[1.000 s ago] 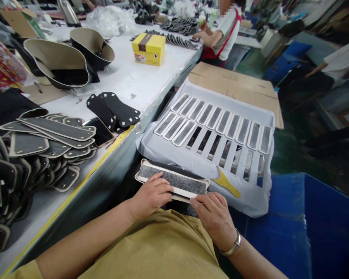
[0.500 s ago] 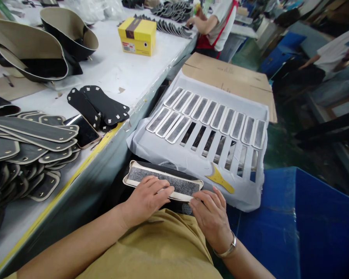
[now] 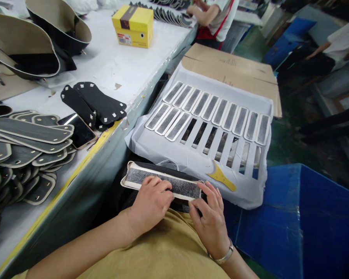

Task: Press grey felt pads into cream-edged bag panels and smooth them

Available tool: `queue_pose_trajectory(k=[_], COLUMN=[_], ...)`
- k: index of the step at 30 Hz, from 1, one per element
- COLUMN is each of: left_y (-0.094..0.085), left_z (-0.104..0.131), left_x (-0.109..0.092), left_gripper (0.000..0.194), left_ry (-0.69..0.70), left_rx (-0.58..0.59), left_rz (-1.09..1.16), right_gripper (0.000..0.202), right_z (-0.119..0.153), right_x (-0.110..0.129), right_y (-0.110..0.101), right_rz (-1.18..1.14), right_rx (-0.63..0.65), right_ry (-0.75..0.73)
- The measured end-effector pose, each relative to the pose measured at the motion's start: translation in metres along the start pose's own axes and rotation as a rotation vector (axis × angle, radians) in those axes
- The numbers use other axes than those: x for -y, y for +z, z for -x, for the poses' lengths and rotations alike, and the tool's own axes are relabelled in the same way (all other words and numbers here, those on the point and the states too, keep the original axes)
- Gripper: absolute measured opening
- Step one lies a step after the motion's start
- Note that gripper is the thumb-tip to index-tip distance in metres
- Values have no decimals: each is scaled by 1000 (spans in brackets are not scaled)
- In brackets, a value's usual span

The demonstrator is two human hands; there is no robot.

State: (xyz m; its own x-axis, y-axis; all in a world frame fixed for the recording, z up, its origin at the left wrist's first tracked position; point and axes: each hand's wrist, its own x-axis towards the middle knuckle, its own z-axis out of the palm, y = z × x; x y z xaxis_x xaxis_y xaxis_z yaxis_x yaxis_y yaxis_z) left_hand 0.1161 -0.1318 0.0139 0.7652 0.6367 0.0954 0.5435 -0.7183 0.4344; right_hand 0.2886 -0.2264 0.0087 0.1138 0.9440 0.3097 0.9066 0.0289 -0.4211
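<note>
A long strip (image 3: 145, 175) with a speckled grey face and a cream border lies across my lap area, slightly tilted down to the right. My left hand (image 3: 152, 199) is closed over its middle, fingertips on the grey face and thumb by the near edge. At the strip's right end, my right hand (image 3: 211, 219) pinches the corner, index finger above and thumb at the near edge. Just beyond, a yellow flat tool (image 3: 222, 177) rests on a board covered in white sheet (image 3: 189, 161). Similar grey strips (image 3: 212, 107) lie there in rows, beside open slots.
Left, a white bench (image 3: 104, 58) bears a yellow box (image 3: 133, 29), a phone (image 3: 80, 131), black panels (image 3: 100, 100) and a pile of edged grey panels (image 3: 31, 131). A blue bin (image 3: 282, 217) stands right; cardboard (image 3: 232, 68) lies beyond the board. Two people (image 3: 218, 19) are farther off.
My right index finger has moved up onto the strip's right end, with the thumb now at its near edge. The view has shifted slightly; the strip stays in my hands.
</note>
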Motion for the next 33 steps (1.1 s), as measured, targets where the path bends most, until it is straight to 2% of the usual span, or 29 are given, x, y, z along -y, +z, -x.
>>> queue_pose_trajectory(k=[8,10,12,16,20,28,33], left_y=[-4,-5,-5,-6,-7,-18,-19], left_z=[-11,-12,-11,-9,-7,-1,6], left_x=[-12,-12,-10,-6,-3,4,9], left_gripper=[10,6,2,3,4,6,10], left_ry=[-111,-121,-139,-147,-138,-155,-92], left_rx=[101,109,114,120,114,70,66], left_rz=[-61,-55,-42,-10,41,171,103], right_gripper=[16,11,9,17,30,39,38], right_z=[-5,-4,0,17,33,35,39], right_x=[6,7,9,14,19,19,14], right_y=[4,6,6,6,10,13,15], right_rz=[84,102,135,193,232,301,269], right_rx=[105,90,20,-147,-72,-6,-7], right_ry=[76,93,96,-54,-188,-245,-239])
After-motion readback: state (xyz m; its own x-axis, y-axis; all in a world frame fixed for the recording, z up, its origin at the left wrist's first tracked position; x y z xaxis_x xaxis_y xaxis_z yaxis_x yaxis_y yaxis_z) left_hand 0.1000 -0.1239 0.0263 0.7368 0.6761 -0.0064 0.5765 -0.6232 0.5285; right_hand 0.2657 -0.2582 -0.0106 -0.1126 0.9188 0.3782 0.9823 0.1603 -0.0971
